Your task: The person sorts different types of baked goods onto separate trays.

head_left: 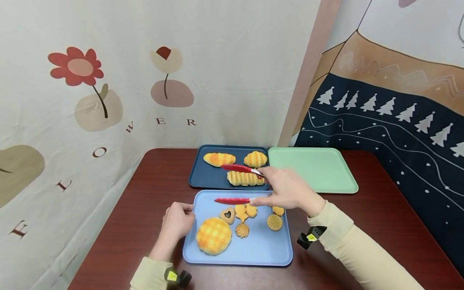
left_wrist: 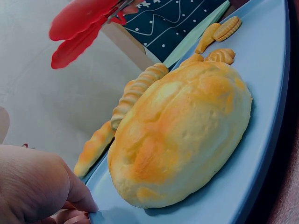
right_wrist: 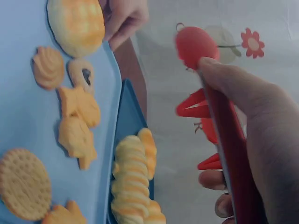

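Note:
My right hand (head_left: pixel 291 190) grips a pair of red-tipped tongs (head_left: pixel 233 201), its two arms spread apart with nothing between them. In the head view the tongs hang over the far part of the light blue tray (head_left: pixel 261 254) and overlap the navy tray. My left hand (head_left: pixel 177 219) pinches the light blue tray's left rim between thumb and fingers. On that tray lie a large round bun (head_left: pixel 214 236), a heart-shaped biscuit (head_left: pixel 227 215), a swirl biscuit (head_left: pixel 242 230), a round biscuit (head_left: pixel 274 222) and several small shaped biscuits (right_wrist: pixel 77 140).
Behind, the navy tray (head_left: pixel 212 181) bears a ridged long loaf (head_left: pixel 243 178), a smooth oval roll (head_left: pixel 219 159) and a striped roll (head_left: pixel 255 159). A pale green tray (head_left: pixel 311 167) lies to its right. All stand on a dark red-brown table (head_left: pixel 145 181) against a printed curtain.

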A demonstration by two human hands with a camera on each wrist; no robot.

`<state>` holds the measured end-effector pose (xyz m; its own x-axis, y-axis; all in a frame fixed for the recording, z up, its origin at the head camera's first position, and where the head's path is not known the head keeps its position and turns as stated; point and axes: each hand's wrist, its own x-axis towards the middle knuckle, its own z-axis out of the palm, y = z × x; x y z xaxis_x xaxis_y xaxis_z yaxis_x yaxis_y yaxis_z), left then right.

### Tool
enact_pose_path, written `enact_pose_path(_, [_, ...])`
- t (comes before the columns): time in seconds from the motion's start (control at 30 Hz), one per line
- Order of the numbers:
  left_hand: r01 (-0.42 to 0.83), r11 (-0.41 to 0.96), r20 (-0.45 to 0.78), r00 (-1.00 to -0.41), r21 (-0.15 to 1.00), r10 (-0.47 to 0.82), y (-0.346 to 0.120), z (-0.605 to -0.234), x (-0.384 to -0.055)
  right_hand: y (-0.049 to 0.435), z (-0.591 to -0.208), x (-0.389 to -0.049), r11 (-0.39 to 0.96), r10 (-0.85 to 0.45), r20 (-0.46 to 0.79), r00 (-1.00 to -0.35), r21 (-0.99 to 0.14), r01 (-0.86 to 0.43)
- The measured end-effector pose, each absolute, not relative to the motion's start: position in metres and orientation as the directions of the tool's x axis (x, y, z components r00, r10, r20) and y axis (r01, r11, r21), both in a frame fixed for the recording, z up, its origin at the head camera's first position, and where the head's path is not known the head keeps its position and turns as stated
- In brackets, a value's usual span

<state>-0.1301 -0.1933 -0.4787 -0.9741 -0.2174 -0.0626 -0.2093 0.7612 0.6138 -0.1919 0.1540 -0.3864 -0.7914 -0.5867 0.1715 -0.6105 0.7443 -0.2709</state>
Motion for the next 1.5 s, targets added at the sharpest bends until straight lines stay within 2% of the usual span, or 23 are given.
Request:
enact_pose_path(0.37, [-0.245,0.751,-0.103,-0.967,0.613,-0.232,-0.192,-0.479,-0.133,0.148,-0.396,-0.167,0.691,-0.647,0.106,-0.755,-0.338,-0.639])
enact_pose_path(0.53, [-0.204,0.763,-0.059,-0.975,0.613,-0.214,-0.194,-0.482,-0.133,0.149,-0.404,-0.159,0.664,-0.676,0.109,-0.729,-0.34,-0.666])
enact_pose_path(1.13, [-0.191,0.764,-0.04,-0.977,0.617,-0.212,-0.194,-0.483,-0.131,0.138,-0.438,-0.134,0.64,-0.751,0.048,-0.659,-0.194,-0.743])
enact_pose_path(1.5, [-0.204,0.757,-0.065,-0.976,0.621,-0.209,-0.194,-0.481,-0.132,0.136,-0.448,-0.132,0.652,-0.746,0.036,-0.665,-0.164,-0.741])
